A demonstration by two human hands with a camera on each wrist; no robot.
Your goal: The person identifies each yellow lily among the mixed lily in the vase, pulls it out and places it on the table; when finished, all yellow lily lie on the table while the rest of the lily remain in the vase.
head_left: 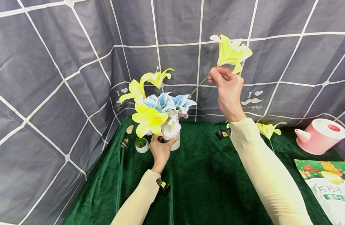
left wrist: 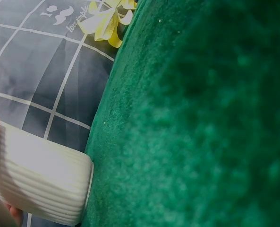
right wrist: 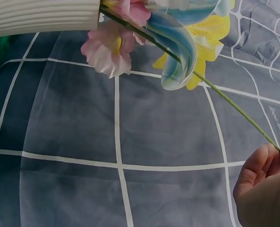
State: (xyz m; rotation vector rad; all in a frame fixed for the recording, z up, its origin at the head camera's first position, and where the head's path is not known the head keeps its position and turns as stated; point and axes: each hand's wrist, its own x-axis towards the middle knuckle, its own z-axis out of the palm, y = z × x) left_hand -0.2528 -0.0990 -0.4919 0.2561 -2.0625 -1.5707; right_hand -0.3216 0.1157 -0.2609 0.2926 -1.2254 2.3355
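We see the right hand (head_left: pixel 228 89) pinching the thin green stem (head_left: pixel 200 84) of a white-edged yellow lily (head_left: pixel 230 53) just beneath its bloom, up and to the right of the vase. The stem slants down to the mouth of that white, ribbed, cylindrical vase (left wrist: pixel 45 165); its lower end seems to meet the rim, though we cannot tell how deep it sits. Our left hand (head_left: pixel 161 153) grips the vase, upright on a worktop (head_left: pixel 200 175) draped in green velvet. Above the rim we find blue-and-white lilies (head_left: pixel 162 102), more yellow lilies (head_left: pixel 149 121) and a pink blossom (right wrist: pixel 112 52). Beside the left hand stands a green succulent in a small white pot (head_left: pixel 142 146); well to the right, a pink watering can (head_left: pixel 320 137).
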